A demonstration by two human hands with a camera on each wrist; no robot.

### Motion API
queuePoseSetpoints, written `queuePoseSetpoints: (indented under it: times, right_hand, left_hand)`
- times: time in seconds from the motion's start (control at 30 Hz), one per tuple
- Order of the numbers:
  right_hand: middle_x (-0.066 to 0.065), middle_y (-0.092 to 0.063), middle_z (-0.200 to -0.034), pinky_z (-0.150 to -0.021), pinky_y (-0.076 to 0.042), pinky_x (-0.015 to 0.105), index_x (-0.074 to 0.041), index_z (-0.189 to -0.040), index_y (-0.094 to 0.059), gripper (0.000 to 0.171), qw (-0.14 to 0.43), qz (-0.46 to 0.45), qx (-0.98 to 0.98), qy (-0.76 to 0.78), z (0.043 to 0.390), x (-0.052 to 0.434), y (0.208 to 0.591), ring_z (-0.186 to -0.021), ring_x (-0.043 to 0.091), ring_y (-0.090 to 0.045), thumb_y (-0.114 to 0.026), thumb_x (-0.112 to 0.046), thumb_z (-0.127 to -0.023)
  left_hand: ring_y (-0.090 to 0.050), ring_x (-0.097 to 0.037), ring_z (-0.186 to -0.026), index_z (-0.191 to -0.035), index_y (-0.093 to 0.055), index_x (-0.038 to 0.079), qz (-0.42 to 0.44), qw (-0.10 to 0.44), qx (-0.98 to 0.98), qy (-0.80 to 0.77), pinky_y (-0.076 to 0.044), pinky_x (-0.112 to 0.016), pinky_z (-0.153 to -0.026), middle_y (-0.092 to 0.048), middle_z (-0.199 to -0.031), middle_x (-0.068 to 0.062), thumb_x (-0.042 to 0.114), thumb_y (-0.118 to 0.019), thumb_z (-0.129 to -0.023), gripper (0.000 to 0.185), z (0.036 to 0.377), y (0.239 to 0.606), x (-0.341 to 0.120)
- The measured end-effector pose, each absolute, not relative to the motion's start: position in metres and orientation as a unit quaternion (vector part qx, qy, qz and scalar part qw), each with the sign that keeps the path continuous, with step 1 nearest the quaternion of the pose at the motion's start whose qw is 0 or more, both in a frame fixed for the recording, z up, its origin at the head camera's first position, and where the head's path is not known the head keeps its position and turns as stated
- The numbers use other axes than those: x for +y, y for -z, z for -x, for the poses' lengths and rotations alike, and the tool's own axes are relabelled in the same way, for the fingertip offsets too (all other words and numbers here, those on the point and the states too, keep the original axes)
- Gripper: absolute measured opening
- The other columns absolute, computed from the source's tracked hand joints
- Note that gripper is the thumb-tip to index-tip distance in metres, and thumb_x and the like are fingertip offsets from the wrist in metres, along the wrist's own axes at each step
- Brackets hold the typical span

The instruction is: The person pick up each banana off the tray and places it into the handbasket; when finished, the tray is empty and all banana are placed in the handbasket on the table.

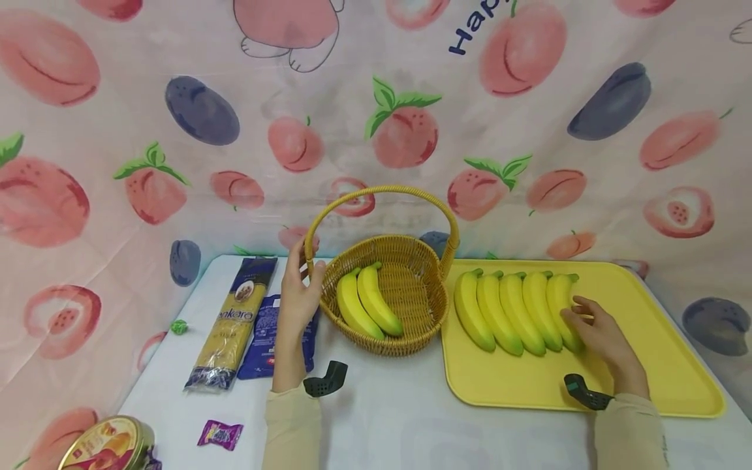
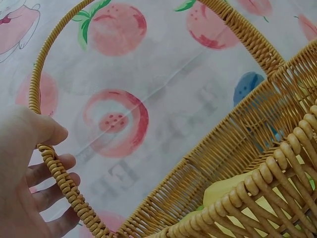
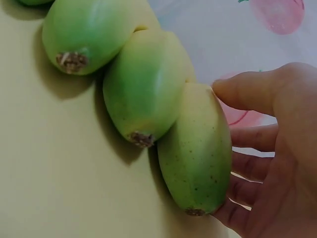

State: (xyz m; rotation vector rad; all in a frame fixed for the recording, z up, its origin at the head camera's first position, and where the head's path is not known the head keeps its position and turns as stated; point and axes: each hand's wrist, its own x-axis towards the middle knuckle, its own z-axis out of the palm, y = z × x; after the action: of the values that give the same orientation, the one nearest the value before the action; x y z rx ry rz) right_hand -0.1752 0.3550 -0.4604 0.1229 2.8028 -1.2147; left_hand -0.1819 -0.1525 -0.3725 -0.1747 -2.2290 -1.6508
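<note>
A brown wicker basket (image 1: 405,345) stands upright left of the tray (image 1: 517,386), its yellowish handle (image 1: 382,189) arched above. Two yellow bananas (image 1: 378,303) lie side by side in its left half; five green-tipped bananas (image 1: 523,316) lie in a row on the yellow tray, stems far.

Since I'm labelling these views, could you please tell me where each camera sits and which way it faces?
Head: on the head, facing forward and down at the basket and tray; left hand and right hand both show.
Left wrist: on that wrist, facing the basket's handle; left hand at left.
Right wrist: on that wrist, facing the bananas; right hand at right.
Head and left wrist share the basket.
</note>
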Motion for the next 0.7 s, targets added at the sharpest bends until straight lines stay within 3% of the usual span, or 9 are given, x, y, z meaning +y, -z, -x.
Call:
queuePoseSetpoints:
  times: [0.1,0.5,0.7]
  right_hand:
    - [0.038,-0.029,-0.14,-0.096,-0.034,0.061,0.008,-0.147,-0.014,0.077,0.055,-0.042,0.917,0.393,0.176,0.354,0.459,-0.125,0.054,-0.032,-0.037,-0.047,-0.099]
    - [0.041,-0.025,-0.14,-0.099,-0.03,0.062,0.01,-0.147,-0.005,0.09,0.095,-0.072,0.92,0.374,0.183,0.346,0.455,-0.125,0.053,-0.031,-0.036,-0.057,-0.095]
    - [0.04,-0.017,-0.146,-0.105,-0.025,0.065,0.007,-0.148,-0.002,0.088,0.125,-0.09,0.906,0.395,0.18,0.345,0.45,-0.132,0.055,-0.022,-0.035,-0.055,-0.096]
  left_hand:
    - [-0.038,-0.028,-0.135,-0.143,-0.036,0.018,0.056,0.183,-0.787,0.586,-0.033,-0.051,-0.109,-0.047,-0.138,-0.012,0.013,-0.049,-0.097,0.048,0.19,0.386,-0.157]
    - [-0.04,-0.025,-0.133,-0.143,-0.036,0.026,0.052,0.202,-0.794,0.572,-0.035,-0.05,-0.108,-0.049,-0.135,-0.006,0.018,-0.049,-0.097,0.048,0.196,0.396,-0.161]
    - [-0.04,-0.023,-0.133,-0.143,-0.036,0.025,0.052,0.2,-0.796,0.569,-0.036,-0.05,-0.107,-0.049,-0.136,-0.005,0.018,-0.049,-0.097,0.048,0.196,0.397,-0.161]
